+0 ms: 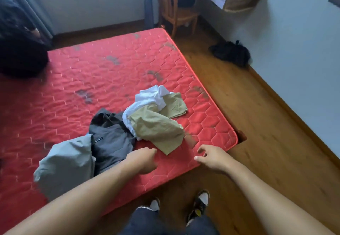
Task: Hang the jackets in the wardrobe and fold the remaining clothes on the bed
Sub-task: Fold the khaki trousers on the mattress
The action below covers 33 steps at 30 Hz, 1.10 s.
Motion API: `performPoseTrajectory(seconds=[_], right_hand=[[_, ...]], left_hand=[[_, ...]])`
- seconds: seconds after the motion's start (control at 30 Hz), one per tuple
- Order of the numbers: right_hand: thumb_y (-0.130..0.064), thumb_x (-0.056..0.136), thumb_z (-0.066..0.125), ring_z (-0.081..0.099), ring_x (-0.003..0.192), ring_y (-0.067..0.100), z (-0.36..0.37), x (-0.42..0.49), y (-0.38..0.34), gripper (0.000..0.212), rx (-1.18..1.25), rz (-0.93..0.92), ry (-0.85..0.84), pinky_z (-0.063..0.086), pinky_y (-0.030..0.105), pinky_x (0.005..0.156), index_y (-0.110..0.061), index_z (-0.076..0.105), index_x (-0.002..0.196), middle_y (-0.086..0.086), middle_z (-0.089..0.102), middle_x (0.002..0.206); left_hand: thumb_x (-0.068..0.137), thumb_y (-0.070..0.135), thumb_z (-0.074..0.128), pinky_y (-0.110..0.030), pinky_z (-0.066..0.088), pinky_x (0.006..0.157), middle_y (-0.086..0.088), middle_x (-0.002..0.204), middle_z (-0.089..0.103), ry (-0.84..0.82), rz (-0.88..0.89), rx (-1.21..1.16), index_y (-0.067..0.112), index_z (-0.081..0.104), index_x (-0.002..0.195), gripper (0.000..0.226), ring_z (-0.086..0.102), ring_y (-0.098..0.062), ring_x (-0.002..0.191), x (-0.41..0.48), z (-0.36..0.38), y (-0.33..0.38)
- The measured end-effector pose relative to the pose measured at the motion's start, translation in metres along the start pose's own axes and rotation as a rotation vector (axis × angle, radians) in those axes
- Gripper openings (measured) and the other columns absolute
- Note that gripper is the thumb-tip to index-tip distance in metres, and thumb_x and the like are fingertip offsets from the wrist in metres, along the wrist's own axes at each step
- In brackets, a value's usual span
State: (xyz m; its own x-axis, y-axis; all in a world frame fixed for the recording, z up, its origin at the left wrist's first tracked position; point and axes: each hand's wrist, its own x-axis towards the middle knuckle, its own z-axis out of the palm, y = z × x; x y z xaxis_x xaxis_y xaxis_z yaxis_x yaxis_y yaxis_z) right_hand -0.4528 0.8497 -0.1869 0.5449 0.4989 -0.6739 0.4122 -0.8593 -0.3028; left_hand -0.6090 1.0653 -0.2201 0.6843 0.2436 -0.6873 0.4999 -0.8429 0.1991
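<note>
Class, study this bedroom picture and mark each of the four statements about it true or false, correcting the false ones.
1. The khaki garment lies crumpled on the red mattress. True.
2. The right hand grips the khaki garment. False: it is open near the mattress edge, holding nothing.
3. A wooden chair stands beyond the mattress's far corner. True.
4. The white garment lies on the floor. False: it lies on the mattress, tangled with the khaki garment.
</note>
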Motion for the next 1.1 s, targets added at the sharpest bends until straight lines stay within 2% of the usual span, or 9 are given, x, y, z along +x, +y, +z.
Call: performPoseTrajectory(seconds=[0.2, 0.33, 0.43, 0.57, 0.67, 0.73, 0.87, 1.0, 1.1], right_hand=[[-0.053, 0.092, 0.061, 0.063, 0.114, 0.021, -0.018, 0.118, 0.017, 0.045, -0.069, -0.112, -0.056, 0.051, 0.038, 0.093, -0.026, 0.06, 0.128, 0.0, 0.067, 0.124], [-0.046, 0.091, 0.064, 0.062, 0.111, 0.025, -0.016, 0.204, 0.031, 0.047, -0.021, -0.154, -0.079, 0.051, 0.039, 0.091, -0.021, 0.057, 0.13, 0.006, 0.065, 0.121], [-0.04, 0.089, 0.067, 0.058, 0.12, 0.032, -0.001, 0.269, 0.046, 0.055, -0.002, -0.138, -0.117, 0.048, 0.043, 0.099, -0.018, 0.05, 0.136, 0.012, 0.057, 0.129], [-0.037, 0.089, 0.07, 0.052, 0.123, 0.044, 0.034, 0.357, 0.057, 0.063, -0.12, -0.159, -0.137, 0.044, 0.047, 0.105, -0.016, 0.041, 0.141, 0.019, 0.044, 0.133], [-0.034, 0.087, 0.073, 0.036, 0.138, 0.046, 0.067, 0.414, 0.058, 0.078, -0.149, -0.215, -0.118, 0.032, 0.046, 0.116, -0.017, 0.032, 0.152, 0.025, 0.031, 0.15], [-0.029, 0.089, 0.069, 0.026, 0.146, 0.044, 0.089, 0.441, 0.059, 0.067, -0.181, -0.241, -0.117, 0.026, 0.045, 0.12, -0.011, 0.04, 0.147, 0.026, 0.027, 0.155], [-0.022, 0.094, 0.054, 0.056, 0.115, 0.041, 0.121, 0.447, 0.055, 0.029, -0.032, -0.269, -0.095, 0.045, 0.044, 0.094, 0.0, 0.058, 0.113, 0.023, 0.062, 0.121], [-0.016, 0.096, 0.042, 0.059, 0.101, 0.041, 0.121, 0.409, 0.04, 0.018, 0.137, -0.244, -0.064, 0.042, 0.042, 0.079, -0.005, 0.057, 0.098, 0.025, 0.066, 0.108], [-0.013, 0.094, 0.04, 0.059, 0.098, 0.033, 0.092, 0.372, 0.003, 0.015, 0.289, -0.283, -0.07, 0.034, 0.034, 0.074, -0.016, 0.054, 0.094, 0.016, 0.067, 0.104]], left_hand=[[0.092, 0.044, 0.054, -0.045, 0.052, 0.088, -0.005, 0.126, 0.056, -0.025, -0.146, -0.089, 0.024, 0.049, 0.135, 0.047, 0.06, -0.029, 0.117, 0.069, 0.02, 0.013], [0.095, 0.044, 0.052, -0.046, 0.05, 0.097, -0.006, 0.133, 0.052, -0.057, -0.273, -0.272, 0.024, 0.043, 0.144, 0.053, 0.057, -0.03, 0.121, 0.126, 0.039, 0.022], [0.096, 0.043, 0.052, -0.047, 0.049, 0.1, -0.005, 0.137, 0.049, -0.102, -0.354, -0.385, 0.027, 0.039, 0.149, 0.056, 0.056, -0.028, 0.123, 0.173, 0.064, 0.026], [0.097, 0.039, 0.053, -0.047, 0.05, 0.098, -0.006, 0.14, 0.045, -0.122, -0.408, -0.433, 0.026, 0.034, 0.151, 0.059, 0.056, -0.03, 0.122, 0.237, 0.101, 0.025], [0.096, 0.037, 0.055, -0.05, 0.05, 0.097, -0.008, 0.142, 0.041, -0.145, -0.435, -0.455, 0.026, 0.03, 0.153, 0.064, 0.054, -0.032, 0.123, 0.282, 0.131, 0.019], [0.095, 0.035, 0.057, -0.051, 0.05, 0.098, -0.008, 0.142, 0.039, -0.153, -0.447, -0.489, 0.026, 0.027, 0.154, 0.066, 0.052, -0.032, 0.124, 0.306, 0.15, 0.015], [0.094, 0.036, 0.062, -0.051, 0.05, 0.1, -0.009, 0.151, 0.028, -0.152, -0.459, -0.589, 0.028, 0.016, 0.159, 0.08, 0.046, -0.032, 0.129, 0.323, 0.177, 0.015], [0.085, 0.046, 0.073, -0.053, 0.044, 0.107, -0.011, 0.154, 0.023, -0.125, -0.479, -0.661, 0.029, 0.007, 0.159, 0.101, 0.037, -0.034, 0.138, 0.305, 0.179, 0.02], [0.075, 0.057, 0.078, -0.056, 0.042, 0.107, -0.011, 0.147, 0.032, 0.003, -0.475, -0.704, 0.024, 0.01, 0.158, 0.112, 0.037, -0.035, 0.137, 0.279, 0.152, 0.02]])
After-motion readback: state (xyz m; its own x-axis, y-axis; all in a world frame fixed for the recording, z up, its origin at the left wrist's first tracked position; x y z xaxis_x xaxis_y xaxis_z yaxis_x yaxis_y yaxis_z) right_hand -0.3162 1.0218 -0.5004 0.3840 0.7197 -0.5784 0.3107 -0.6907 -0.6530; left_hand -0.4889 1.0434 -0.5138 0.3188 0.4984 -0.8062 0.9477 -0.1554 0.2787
